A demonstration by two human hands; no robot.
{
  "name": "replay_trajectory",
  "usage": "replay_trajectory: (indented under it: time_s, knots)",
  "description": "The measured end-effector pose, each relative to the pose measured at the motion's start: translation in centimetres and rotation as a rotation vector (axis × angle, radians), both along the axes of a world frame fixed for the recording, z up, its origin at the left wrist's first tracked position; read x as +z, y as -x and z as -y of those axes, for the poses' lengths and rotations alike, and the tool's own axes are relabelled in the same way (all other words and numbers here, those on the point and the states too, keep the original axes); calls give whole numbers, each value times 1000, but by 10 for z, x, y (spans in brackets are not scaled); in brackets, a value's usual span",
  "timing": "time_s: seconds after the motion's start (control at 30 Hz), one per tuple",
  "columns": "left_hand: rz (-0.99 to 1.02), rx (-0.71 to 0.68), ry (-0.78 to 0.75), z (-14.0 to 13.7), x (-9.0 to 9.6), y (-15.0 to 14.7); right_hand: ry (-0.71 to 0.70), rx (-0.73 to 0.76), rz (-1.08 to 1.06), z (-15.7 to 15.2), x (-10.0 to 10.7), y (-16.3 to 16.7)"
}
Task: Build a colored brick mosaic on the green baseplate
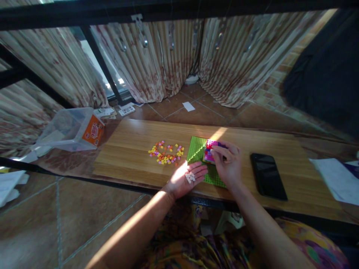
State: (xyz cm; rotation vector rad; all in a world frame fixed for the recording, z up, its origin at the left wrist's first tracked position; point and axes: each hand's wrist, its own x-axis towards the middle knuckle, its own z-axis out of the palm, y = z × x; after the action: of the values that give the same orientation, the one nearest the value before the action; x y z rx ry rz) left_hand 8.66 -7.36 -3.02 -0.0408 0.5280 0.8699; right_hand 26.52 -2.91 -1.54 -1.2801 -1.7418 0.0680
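My left hand (187, 180) is turned palm up, fingers stretched out, and bears several small white toy bricks (190, 177) on its palm. Beside it lies a green studded baseplate (196, 144), partly covered by my hands. On this plate stands a block of toy bricks (209, 149) in pink, red, blue and purple. My right hand (228, 160) is over the right side of that block, thumb and forefinger pinched together at its top. Whatever is between those fingertips is too small to make out. Part of the block is hidden behind the hand.
Loose yellow, orange and pink bricks (166, 158) are spread on the wooden table (126, 149) to the left. A black phone (268, 175) lies at the right, with white paper (335, 181) beyond. A clear plastic box (70, 129) stands past the table's left end.
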Motion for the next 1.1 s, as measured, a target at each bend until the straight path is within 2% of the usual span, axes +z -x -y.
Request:
replay_trajectory:
  time_s: [0.1, 0.2, 0.27, 0.37, 0.57, 0.7, 0.9, 0.97, 1.1]
  knots:
    - [17, 7, 26, -3, -1, -1, 8, 167, 37, 19, 8, 9]
    - [98, 35, 17, -4, -3, 1, 195, 425, 57, 42, 13, 19]
    - [141, 35, 2, -3, -4, 3, 301, 475, 68, 53, 13, 24]
    - [184, 36, -8, -2, -5, 6, 356, 448, 103, 60, 9, 29]
    - [173, 67, 35, 0, 1, 5, 349, 450, 146, 56, 1, 36]
    - [166, 81, 42, 1, 4, 4, 358, 491, 160, 56, 2, 34]
    - [159, 66, 20, 1, 1, 4, 297, 555, 142, 54, 10, 25]
    - [144, 61, 11, 0, 0, 4, 230, 514, 94, 46, 14, 19]
    - [87, 10, -10, -1, -4, 5, 104, 275, -9, 20, 23, 3]
